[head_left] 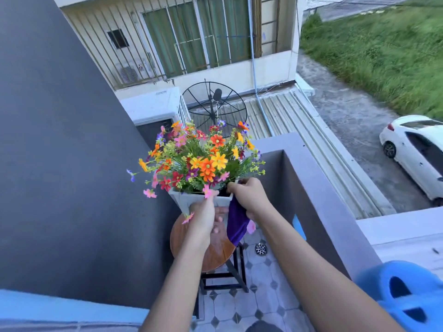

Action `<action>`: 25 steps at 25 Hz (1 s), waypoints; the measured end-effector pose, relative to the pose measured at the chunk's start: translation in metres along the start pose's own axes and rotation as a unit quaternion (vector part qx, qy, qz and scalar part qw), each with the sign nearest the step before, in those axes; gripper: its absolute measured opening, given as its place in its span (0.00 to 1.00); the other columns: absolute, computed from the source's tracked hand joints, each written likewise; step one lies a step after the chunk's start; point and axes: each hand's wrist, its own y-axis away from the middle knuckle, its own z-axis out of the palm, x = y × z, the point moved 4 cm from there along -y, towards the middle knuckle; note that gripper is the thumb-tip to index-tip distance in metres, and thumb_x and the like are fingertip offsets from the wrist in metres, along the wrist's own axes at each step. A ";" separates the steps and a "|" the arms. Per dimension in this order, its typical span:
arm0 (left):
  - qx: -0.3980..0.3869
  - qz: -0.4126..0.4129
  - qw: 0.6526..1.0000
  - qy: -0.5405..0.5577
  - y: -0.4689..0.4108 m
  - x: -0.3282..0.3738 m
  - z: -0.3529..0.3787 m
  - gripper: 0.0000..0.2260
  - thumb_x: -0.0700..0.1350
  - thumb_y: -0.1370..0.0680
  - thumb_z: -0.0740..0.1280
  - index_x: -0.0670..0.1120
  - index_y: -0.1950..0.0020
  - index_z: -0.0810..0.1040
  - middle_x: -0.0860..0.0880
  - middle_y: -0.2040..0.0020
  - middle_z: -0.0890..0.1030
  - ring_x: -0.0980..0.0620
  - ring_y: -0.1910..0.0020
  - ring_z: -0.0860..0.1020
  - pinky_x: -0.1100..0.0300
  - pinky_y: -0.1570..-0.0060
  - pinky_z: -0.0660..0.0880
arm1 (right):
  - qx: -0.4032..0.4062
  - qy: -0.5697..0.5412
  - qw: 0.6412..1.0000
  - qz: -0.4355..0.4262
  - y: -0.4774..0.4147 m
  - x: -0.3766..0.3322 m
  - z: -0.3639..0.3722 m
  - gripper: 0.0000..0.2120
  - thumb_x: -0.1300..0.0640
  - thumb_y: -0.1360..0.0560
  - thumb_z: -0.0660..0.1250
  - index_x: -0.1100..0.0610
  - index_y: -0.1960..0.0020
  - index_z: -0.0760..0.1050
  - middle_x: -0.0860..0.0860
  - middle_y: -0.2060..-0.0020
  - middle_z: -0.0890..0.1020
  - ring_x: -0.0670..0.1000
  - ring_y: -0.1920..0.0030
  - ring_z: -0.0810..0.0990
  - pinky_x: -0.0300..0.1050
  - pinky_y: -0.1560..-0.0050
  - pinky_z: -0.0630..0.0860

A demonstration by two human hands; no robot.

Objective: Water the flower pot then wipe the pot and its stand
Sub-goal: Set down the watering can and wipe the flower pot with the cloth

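L hand [203,220] holds square pot [189,200]; R hand [249,197], purple cloth [236,222].

A pale square flower pot [199,200], packed with orange, yellow, red and pink flowers [201,159], sits upright over the stand [215,255], a round wooden top on black metal legs. The left hand [203,219] grips the pot's near wall. The right hand [249,195] holds a purple cloth [236,221] at its right rim corner. A blue watering can [402,293] sits at lower right.
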 end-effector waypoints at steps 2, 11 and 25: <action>0.035 -0.004 0.999 -0.018 -0.005 0.001 0.003 0.07 0.50 0.24 0.63 0.46 0.53 0.76 0.42 0.65 0.82 0.50 0.75 0.69 0.64 0.78 0.60 | -0.005 0.016 1.000 -0.005 0.004 0.002 0.005 0.09 0.56 0.39 0.70 0.56 0.68 0.70 0.53 0.73 0.68 0.51 0.69 0.66 0.48 0.67 0.63; 0.047 0.017 0.998 -0.046 -0.020 0.011 -0.005 0.08 0.45 0.24 0.63 0.44 0.62 0.73 0.48 0.71 0.73 0.50 0.76 0.70 0.63 0.78 0.59 | -0.021 0.033 0.997 -0.070 0.009 -0.003 0.009 0.08 0.56 0.34 0.70 0.55 0.64 0.71 0.51 0.70 0.75 0.52 0.69 0.71 0.47 0.67 0.67; 0.013 -0.013 0.997 0.081 -0.037 0.027 -0.017 0.10 0.40 0.23 0.55 0.46 0.64 0.66 0.52 0.81 0.68 0.57 0.84 0.67 0.68 0.80 0.55 | -0.048 -0.110 0.970 -0.210 0.033 0.008 0.010 0.21 0.69 0.26 0.71 0.58 0.34 0.78 0.51 0.40 0.83 0.48 0.39 0.81 0.41 0.34 0.75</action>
